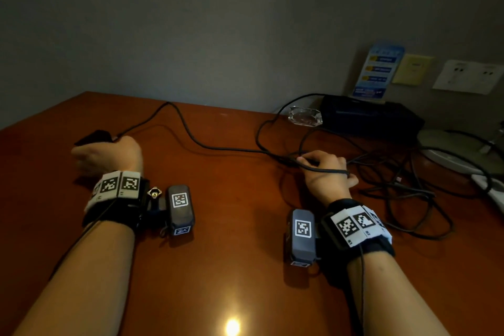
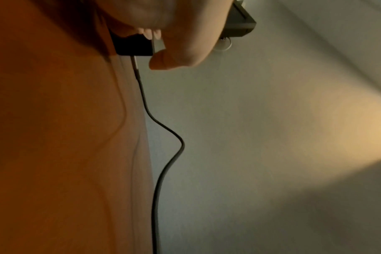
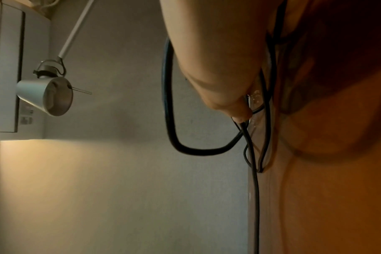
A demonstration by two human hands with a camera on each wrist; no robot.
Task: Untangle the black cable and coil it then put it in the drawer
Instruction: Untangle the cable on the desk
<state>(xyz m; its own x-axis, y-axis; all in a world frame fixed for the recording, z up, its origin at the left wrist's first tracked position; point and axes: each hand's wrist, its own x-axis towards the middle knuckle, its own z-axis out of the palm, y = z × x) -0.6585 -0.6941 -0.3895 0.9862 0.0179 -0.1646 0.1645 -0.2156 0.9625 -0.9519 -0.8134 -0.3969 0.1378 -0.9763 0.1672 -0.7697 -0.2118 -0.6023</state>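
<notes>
A long black cable runs across the brown table from a black adapter block at the left to a tangle of loops at the right. My left hand grips the block, which shows in the left wrist view as a black box with the cable trailing from it. My right hand holds a strand of the cable, which passes over the hand. In the right wrist view the fingers pinch the cable where a loop hangs.
A black box and a clear glass object sit at the back right by the wall. A lamp base and a white power strip lie at the far right. Wall sockets and a leaflet are behind. No drawer is in view.
</notes>
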